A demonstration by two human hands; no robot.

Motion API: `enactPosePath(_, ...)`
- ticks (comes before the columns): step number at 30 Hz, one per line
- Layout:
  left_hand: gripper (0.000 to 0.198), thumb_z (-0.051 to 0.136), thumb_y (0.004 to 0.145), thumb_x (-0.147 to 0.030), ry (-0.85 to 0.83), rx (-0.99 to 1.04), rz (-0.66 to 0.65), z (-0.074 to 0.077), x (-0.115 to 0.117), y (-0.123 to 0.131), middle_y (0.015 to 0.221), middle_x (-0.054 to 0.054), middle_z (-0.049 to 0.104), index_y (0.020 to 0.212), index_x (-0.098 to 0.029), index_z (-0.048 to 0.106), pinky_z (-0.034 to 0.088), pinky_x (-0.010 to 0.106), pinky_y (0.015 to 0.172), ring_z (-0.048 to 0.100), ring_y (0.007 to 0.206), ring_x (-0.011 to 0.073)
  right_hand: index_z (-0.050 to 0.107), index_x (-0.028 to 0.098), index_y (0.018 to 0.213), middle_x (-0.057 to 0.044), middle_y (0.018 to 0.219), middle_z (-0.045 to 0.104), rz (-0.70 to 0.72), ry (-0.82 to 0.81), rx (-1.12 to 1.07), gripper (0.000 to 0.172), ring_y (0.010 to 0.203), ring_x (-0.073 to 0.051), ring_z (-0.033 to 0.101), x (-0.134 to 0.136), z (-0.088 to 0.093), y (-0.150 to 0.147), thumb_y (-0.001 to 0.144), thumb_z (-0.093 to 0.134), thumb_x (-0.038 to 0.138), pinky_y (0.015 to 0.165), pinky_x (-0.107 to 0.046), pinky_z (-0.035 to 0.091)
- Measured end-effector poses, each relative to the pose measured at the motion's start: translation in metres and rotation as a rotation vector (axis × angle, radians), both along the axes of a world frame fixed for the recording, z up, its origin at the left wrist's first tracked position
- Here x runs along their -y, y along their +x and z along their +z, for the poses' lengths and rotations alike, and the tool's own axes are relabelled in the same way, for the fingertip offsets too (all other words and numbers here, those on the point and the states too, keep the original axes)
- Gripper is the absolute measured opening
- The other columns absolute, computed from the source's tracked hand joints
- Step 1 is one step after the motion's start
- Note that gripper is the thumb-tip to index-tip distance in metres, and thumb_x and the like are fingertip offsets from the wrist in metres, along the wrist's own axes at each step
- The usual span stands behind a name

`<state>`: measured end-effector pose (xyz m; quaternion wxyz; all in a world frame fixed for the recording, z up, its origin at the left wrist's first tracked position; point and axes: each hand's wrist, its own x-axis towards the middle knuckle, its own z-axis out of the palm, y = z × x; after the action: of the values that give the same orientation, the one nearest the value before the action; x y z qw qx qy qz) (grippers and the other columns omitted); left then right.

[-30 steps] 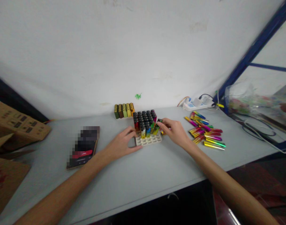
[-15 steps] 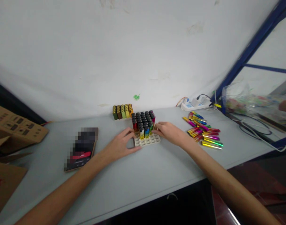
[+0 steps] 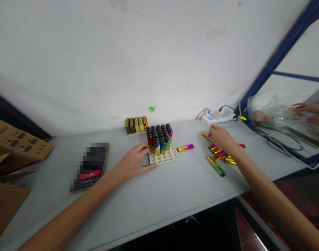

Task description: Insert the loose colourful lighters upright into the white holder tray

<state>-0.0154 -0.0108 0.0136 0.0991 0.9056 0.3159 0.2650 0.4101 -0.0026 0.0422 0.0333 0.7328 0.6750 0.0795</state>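
Observation:
My left hand [image 3: 135, 160] grips the left edge of a white tray [image 3: 163, 160] with round holes, thumb along its front edge. Lighters [image 3: 159, 134] with black tops stand upright in the tray's back rows; yellow, blue and green bodies show at the front. My right hand [image 3: 222, 139] is over a loose pile of shiny coloured pieces [image 3: 217, 152], its fingers bent together among them. Whatever is in its fingertips is hidden. A yellow-and-purple piece [image 3: 185, 147] lies just right of the tray. A green-and-yellow one [image 3: 216, 166] lies in front of the pile.
A second block of lighters [image 3: 136, 124] stands by the wall behind the tray. A phone [image 3: 93, 167] lies at left, near cardboard boxes [image 3: 20, 139]. A power strip [image 3: 218, 116] sits at the back right. Another person's hands [image 3: 315, 113] show at the far right.
My right hand has moved from the tray to the pile on the right. A yellow-and-purple piece now lies beside the tray, and the pile is rearranged. My left hand stays put.

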Motion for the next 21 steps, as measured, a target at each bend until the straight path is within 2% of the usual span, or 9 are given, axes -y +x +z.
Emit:
enactPosePath(3,0.03,0.077,0.09,-0.046,-0.003,0.0,-0.002,0.0,0.0,0.0,0.116,0.009,0.065,0.1,-0.02,0.066,0.06,0.044,0.1,0.069,0.107,0.0263,0.068,0.009,0.116,-0.026,0.124,0.069,-0.029,-0.014,-0.015,0.029,0.118,-0.036,0.065,0.001,0.005,-0.016,0.107,0.05,0.029,0.093,-0.044,0.049)
enactPosePath(6,0.029,0.077,0.09,-0.045,-0.003,0.007,-0.002,0.0,0.001,0.0,0.116,0.009,0.065,0.101,-0.02,0.066,0.06,0.043,0.099,0.069,0.106,0.0257,0.065,0.01,0.118,-0.02,0.108,0.075,0.022,0.07,-0.191,0.03,0.101,-0.03,0.07,0.005,0.012,-0.03,0.108,0.042,0.027,0.086,-0.038,0.049)
enactPosePath(8,0.028,0.077,0.09,-0.045,-0.003,0.01,-0.003,0.0,0.001,0.0,0.116,0.009,0.065,0.1,-0.021,0.067,0.061,0.042,0.099,0.069,0.106,0.025,0.065,0.013,0.118,-0.012,0.089,0.075,0.116,0.148,-0.421,0.031,0.083,-0.024,0.07,0.01,0.016,-0.041,0.109,0.039,0.028,0.078,-0.033,0.048)
enactPosePath(10,0.028,0.076,0.091,-0.045,-0.002,0.013,-0.006,0.0,0.001,0.0,0.115,0.008,0.065,0.099,-0.021,0.066,0.061,0.041,0.099,0.069,0.106,0.0244,0.066,0.016,0.113,-0.002,0.069,0.065,0.235,0.192,-0.692,0.035,0.066,-0.019,0.063,0.016,0.018,-0.056,0.11,0.038,0.037,0.07,-0.03,0.046)
enactPosePath(13,0.029,0.076,0.092,-0.046,0.001,0.002,-0.004,0.002,0.002,0.0,0.115,0.009,0.064,0.1,-0.02,0.065,0.061,0.041,0.098,0.069,0.104,0.0239,0.068,0.018,0.102,0.004,0.06,0.053,0.333,0.173,-1.094,0.042,0.051,-0.014,0.05,0.023,0.018,-0.086,0.103,0.05,0.056,0.056,-0.027,0.04)
enactPosePath(15,0.029,0.075,0.092,-0.046,-0.004,-0.003,-0.004,0.002,0.002,0.001,0.116,0.009,0.064,0.1,-0.02,0.065,0.061,0.041,0.097,0.069,0.104,0.0237,0.068,0.018,0.094,0.004,0.063,0.054,0.352,0.107,-1.309,0.047,0.049,-0.012,0.045,0.025,0.017,-0.107,0.09,0.066,0.064,0.049,-0.027,0.035)
enactPosePath(17,0.028,0.075,0.092,-0.045,-0.006,0.006,-0.008,0.003,0.002,0.001,0.116,0.009,0.064,0.102,-0.02,0.065,0.061,0.041,0.098,0.069,0.104,0.024,0.065,0.018,0.082,0.004,0.062,0.054,0.38,0.039,-1.418,0.05,0.051,-0.011,0.042,0.024,0.016,-0.124,0.082,0.074,0.067,0.049,-0.027,0.033)
enactPosePath(19,0.028,0.076,0.092,-0.044,-0.006,0.016,-0.015,0.003,0.002,0.001,0.115,0.009,0.065,0.103,-0.02,0.065,0.061,0.042,0.098,0.069,0.104,0.0242,0.06,0.019,0.073,0.004,0.059,0.05,0.441,0.002,-1.422,0.052,0.055,-0.011,0.041,0.023,0.014,-0.136,0.085,0.072,0.068,0.052,-0.027,0.033)
enactPosePath(21,0.028,0.076,0.091,-0.044,-0.009,0.019,-0.019,0.003,0.002,0.001,0.114,0.009,0.065,0.102,-0.021,0.065,0.061,0.042,0.097,0.069,0.104,0.024,0.057,0.02,0.072,0.003,0.062,0.049,0.508,0.023,-1.381,0.054,0.061,-0.013,0.044,0.023,0.012,-0.144,0.091,0.064,0.069,0.057,-0.027,0.036)
